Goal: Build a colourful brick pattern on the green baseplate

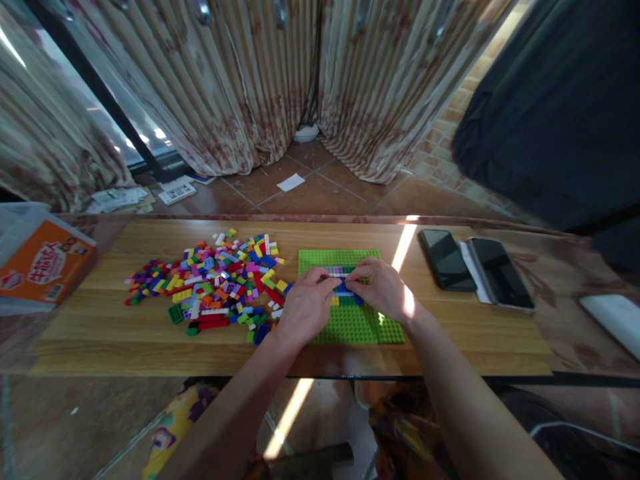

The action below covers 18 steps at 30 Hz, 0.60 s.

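Note:
A green studded baseplate [357, 325] lies flat on the wooden table [100, 333]. On its middle stands a small build of blue, white, yellow and green bricks [344, 292]. My left hand [306, 308] rests on the plate's left part, fingers curled and pinched onto the build's left end. My right hand [384, 288] comes from the right, fingertips pinched on the build's right end. Both hands meet over the bricks and hide part of them. A wide heap of loose coloured bricks [210, 283] lies just left of the plate.
Two dark phones [446, 259] [500, 272] lie at the table's right with a white sheet under them. An orange box [43, 265] sits at the left end. A white object [613, 320] lies far right. Curtains hang behind the table.

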Available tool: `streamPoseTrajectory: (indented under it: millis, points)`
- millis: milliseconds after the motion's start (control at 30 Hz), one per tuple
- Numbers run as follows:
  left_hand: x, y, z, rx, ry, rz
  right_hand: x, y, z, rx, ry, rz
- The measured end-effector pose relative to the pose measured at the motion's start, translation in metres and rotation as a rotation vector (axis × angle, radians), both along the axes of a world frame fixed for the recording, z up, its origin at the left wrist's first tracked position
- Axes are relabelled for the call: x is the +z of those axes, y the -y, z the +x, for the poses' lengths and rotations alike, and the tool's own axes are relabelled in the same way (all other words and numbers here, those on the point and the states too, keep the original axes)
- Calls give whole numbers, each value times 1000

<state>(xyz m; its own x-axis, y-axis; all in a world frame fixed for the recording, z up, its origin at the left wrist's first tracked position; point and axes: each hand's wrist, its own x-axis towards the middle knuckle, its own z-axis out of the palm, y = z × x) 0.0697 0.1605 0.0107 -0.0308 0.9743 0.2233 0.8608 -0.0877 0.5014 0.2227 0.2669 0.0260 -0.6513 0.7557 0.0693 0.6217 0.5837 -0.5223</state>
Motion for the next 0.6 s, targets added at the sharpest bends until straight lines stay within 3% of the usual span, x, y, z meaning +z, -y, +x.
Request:
streamPoseTrajectory:
  millis: [267, 600]
  points:
    - [0, 4, 5, 14, -197, -28, -2, -4, 0, -37, 34, -12]
    - [2, 7, 9, 36, -269, -58, 2, 2, -11, -148, 1, -67]
